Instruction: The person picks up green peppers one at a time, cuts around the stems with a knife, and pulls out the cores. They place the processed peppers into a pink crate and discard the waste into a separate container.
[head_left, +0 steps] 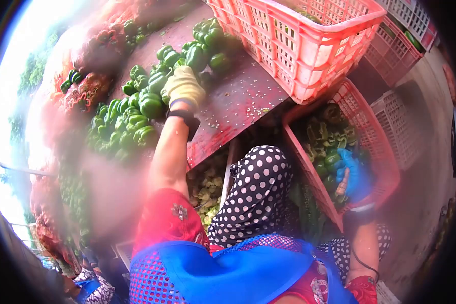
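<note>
My left hand [184, 87], in a pale yellow glove, is at the edge of a pile of green bell peppers [151, 105] on a reddish table [228, 114]. Its fingers curl down around a green bell pepper [180, 63], which shows only in part. In a blue glove, my right hand [354, 175] is low inside a pink plastic crate [382, 157] at my right. The fingers close around a short tan thing [343, 182] like a handle; its other end is hidden. Green peppers [332, 161] and pale cut pepper pieces [329, 136] lie beside that hand.
A large pink crate [309, 55] stands at the table's far right. More crates [395, 119] are stacked beyond it. Full net sacks [99, 50] line the left side. Pale scraps [207, 192] lie below the table edge, near my knee. Another person [91, 286] is at lower left.
</note>
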Action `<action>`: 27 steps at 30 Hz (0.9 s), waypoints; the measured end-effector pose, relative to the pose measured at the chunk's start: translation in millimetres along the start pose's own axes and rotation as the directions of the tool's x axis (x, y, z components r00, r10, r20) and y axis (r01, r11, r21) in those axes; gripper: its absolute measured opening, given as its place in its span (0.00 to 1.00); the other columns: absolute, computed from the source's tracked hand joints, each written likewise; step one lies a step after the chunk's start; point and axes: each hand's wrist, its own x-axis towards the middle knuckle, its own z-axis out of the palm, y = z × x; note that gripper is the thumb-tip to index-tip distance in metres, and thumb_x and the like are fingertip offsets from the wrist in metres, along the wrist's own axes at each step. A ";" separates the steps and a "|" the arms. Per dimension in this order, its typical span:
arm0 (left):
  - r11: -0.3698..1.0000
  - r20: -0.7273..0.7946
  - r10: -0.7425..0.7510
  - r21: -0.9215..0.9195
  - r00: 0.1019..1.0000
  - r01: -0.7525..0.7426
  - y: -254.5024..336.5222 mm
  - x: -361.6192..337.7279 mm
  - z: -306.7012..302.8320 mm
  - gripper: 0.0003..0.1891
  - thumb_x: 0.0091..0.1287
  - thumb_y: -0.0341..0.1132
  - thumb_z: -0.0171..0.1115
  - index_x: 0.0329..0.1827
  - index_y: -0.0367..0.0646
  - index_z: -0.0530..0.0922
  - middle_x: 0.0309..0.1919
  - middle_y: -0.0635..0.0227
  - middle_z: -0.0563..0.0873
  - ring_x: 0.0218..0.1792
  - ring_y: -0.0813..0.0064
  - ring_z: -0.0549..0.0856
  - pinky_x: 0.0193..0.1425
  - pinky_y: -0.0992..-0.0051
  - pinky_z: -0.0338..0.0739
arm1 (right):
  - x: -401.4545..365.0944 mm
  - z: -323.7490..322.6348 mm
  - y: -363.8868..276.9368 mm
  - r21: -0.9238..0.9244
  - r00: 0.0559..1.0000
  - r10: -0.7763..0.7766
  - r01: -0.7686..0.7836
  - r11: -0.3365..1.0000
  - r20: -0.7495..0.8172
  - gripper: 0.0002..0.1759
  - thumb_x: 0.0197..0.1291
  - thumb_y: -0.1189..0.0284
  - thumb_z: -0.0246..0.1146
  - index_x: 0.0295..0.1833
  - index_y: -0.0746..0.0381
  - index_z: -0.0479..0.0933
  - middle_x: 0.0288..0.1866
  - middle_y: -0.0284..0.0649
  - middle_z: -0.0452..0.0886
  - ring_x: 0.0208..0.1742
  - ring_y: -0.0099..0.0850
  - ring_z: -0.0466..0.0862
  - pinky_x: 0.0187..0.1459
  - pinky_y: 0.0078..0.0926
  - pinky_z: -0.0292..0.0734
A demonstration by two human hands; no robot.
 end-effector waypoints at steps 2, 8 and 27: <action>0.977 -0.054 0.100 0.197 0.994 -0.087 -1.5 -21.1 11.5 0.35 0.58 0.48 0.73 0.66 0.42 0.73 0.59 0.53 0.80 0.60 0.50 0.82 0.63 0.51 0.78 | 5.0 1.9 3.5 -0.038 0.998 -0.062 0.062 0.997 0.014 0.25 0.69 0.51 0.69 0.63 0.53 0.79 0.35 0.30 0.79 0.26 0.19 0.76 0.28 0.21 0.73; 0.985 -0.154 0.140 -0.080 0.978 -0.154 -26.5 -35.1 31.1 0.44 0.52 0.46 0.80 0.71 0.42 0.68 0.65 0.49 0.73 0.66 0.45 0.76 0.70 0.54 0.73 | -4.0 3.1 14.7 -0.067 0.989 -0.138 0.142 0.988 0.061 0.24 0.70 0.53 0.68 0.64 0.54 0.78 0.35 0.31 0.80 0.27 0.19 0.76 0.29 0.20 0.74; -0.027 0.211 0.871 -0.881 0.443 0.472 133.4 -182.2 -81.8 0.24 0.68 0.41 0.71 0.63 0.42 0.78 0.46 0.75 0.83 0.42 0.83 0.78 0.47 0.80 0.74 | -32.0 11.3 5.1 -0.527 0.628 -0.765 0.702 0.479 0.143 0.31 0.64 0.67 0.69 0.72 0.60 0.71 0.55 0.57 0.84 0.50 0.52 0.87 0.50 0.41 0.83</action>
